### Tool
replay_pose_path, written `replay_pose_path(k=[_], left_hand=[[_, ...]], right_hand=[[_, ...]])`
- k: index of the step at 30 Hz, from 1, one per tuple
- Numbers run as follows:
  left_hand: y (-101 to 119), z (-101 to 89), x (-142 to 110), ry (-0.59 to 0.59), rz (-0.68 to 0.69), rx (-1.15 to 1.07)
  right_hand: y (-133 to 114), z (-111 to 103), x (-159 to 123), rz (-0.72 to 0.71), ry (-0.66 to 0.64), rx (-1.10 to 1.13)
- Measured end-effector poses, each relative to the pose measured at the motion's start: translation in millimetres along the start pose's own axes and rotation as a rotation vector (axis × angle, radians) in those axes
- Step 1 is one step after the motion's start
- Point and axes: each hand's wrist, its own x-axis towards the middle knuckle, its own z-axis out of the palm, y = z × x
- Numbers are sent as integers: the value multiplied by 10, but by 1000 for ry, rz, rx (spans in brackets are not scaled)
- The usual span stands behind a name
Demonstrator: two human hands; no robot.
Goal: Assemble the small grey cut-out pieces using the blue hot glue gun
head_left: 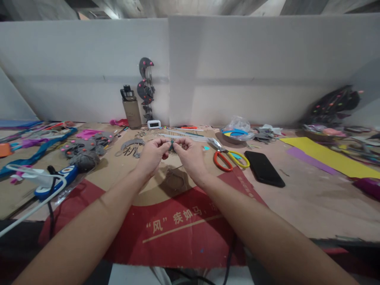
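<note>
My left hand (154,155) and my right hand (189,157) meet above the cardboard, fingertips almost touching. Between them they pinch a small dark green piece (171,145), its kind too small to make out. Below the fingers, a loop of thin grey thread (175,180) shows over the board; whether it joins the piece I cannot tell. A grey crescent-shaped cutout (130,147) lies left of my left hand. To the right of my right hand rest scissors (230,157) with one red and one yellow handle, blades partly apart.
A black phone (264,168) lies beside the scissors. Behind stand a bottle (131,111), a small white clock-like device (153,124) and a plastic-wrapped bowl (237,136). Grey yarn (84,160) and a blue power strip (56,182) sit left; yellow sheets (329,156) lie right.
</note>
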Motion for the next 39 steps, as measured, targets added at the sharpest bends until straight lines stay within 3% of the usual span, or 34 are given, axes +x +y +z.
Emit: replay_pose_path(k=[7, 24, 32, 36, 39], left_hand=[[-14, 21, -4, -98, -25, 31], [-17, -4, -21, -15, 56, 221], [25, -20, -52, 115, 258, 554], [17, -26, -49, 84, 236, 521], [-9, -24, -32, 28, 143, 393]], right_hand=[[95, -56, 68, 78, -8, 87], [114, -14, 8, 3, -89, 102], [73, 5, -10, 26, -72, 77], [54, 3, -22, 30, -92, 96], [43, -8, -15, 77, -78, 119]])
